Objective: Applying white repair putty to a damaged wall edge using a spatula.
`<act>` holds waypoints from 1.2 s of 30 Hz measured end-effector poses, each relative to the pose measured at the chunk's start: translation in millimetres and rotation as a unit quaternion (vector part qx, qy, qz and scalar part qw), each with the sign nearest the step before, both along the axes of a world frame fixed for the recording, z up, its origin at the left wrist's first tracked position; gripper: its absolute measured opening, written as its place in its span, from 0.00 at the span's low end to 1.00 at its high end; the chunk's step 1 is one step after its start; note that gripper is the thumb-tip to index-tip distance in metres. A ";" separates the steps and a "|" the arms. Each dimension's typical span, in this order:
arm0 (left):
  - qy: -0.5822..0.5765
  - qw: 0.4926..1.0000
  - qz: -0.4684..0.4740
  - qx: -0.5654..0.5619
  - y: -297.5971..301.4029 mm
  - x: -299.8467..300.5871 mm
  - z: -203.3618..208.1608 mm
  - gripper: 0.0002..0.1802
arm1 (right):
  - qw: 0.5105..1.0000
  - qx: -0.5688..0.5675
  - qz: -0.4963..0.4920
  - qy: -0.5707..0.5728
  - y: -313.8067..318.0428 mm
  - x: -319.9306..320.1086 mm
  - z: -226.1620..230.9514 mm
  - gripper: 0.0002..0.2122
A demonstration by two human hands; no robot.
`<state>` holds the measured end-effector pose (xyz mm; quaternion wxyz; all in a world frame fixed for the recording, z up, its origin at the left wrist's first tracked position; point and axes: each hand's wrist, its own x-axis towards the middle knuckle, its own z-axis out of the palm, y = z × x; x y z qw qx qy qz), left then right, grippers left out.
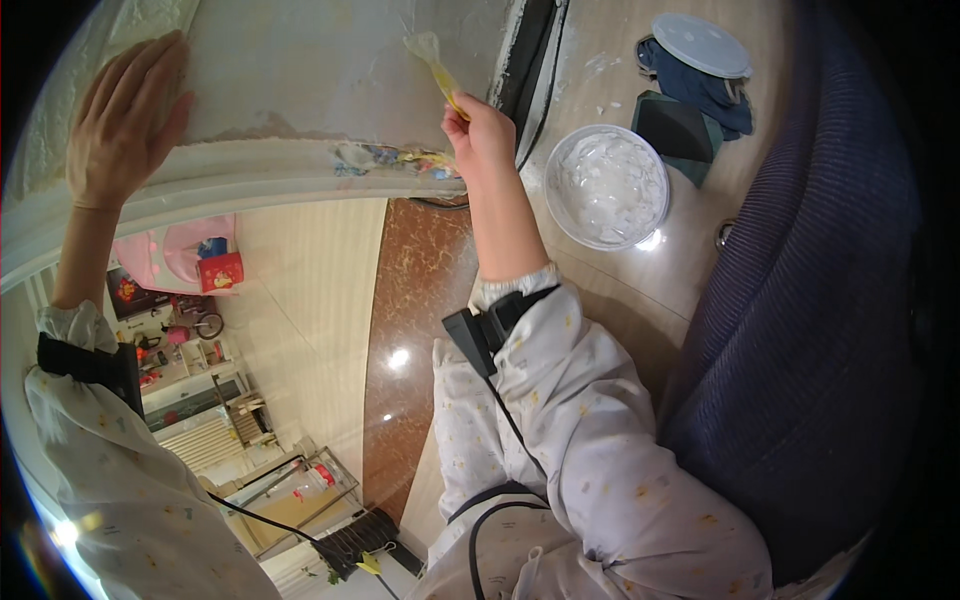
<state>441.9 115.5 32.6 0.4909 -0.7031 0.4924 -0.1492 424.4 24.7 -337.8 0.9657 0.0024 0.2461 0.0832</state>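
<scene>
In my right hand (480,135), fingers wrapped around it, is a yellow-handled scraper (441,73). Its pale, whitish head lies close to or against the grey-white wall surface (300,70); I cannot tell whether it touches. My left hand (125,125) rests flat with fingers stretched out, near the wall's left edge by some clear plastic film (45,125). To the right of my right hand, a round white bucket (552,185) with lumpy white putty (610,185) in it stands on the floor.
Behind the bucket lie a dark green box-like object (675,130), a blue cloth (690,90) and a white lid (700,45). A ribbed dark purple sofa (800,330) fills the right side. Black cables run from my sleeves. A brown marble strip (410,350) crosses the floor.
</scene>
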 end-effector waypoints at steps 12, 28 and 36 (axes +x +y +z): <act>-0.003 1.000 0.000 -0.004 2.4 0.8 -0.9 0.22 | 0.949 -0.236 0.139 0.156 35.8 -86.2 -76.0 0.06; -0.010 1.000 0.002 -0.008 1.9 -0.8 -2.4 0.21 | 0.621 -0.709 -0.323 -0.082 -24.1 1.9 0.9 0.05; -0.007 1.000 -0.003 -0.010 1.1 0.7 -3.4 0.22 | 0.908 -0.348 -0.199 -0.119 -12.3 -9.1 -11.0 0.08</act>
